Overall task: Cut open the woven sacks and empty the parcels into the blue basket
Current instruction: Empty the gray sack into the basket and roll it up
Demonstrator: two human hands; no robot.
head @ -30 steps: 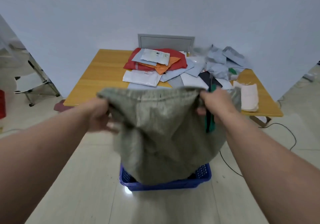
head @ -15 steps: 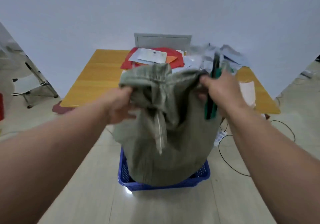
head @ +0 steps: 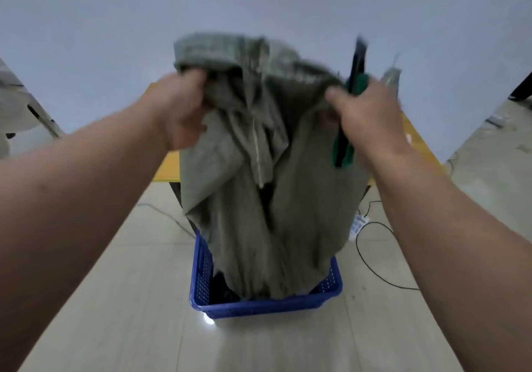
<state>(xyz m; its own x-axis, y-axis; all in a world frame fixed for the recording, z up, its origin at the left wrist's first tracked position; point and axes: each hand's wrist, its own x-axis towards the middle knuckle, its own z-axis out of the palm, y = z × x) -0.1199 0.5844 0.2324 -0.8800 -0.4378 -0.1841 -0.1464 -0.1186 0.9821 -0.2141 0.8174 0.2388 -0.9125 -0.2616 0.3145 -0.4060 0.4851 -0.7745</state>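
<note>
Left hand (head: 178, 109): we see it closed around a bunched fold at the sack's upper left edge, the arm reaching in from the lower left.
Right hand (head: 365, 112): we see it gripping the sack's upper right edge and, in the same grasp, a green-handled cutter (head: 345, 141) that runs upright through the fist, its dark end sticking up above the knuckles.
Woven sack (head: 273, 199): grey-green, held up between both hands; it hangs slack and creased, and its lower end drops inside the basket. The upper edge is blurred.
Blue basket (head: 259, 308): it stands on the floor directly below the sack, with perforated walls. We make out something dark inside at the near left corner; we cannot tell what it is.
Parcels: we cannot see any clearly; the sack covers most of the basket's interior.
Worktop (head: 169, 167): a yellow wooden edge shows behind the sack on both sides, mostly hidden by it.
Floor (head: 129, 299): pale tiles; a black cable (head: 371, 265) and a white power strip (head: 358, 223) lie to the right of the basket.
</note>
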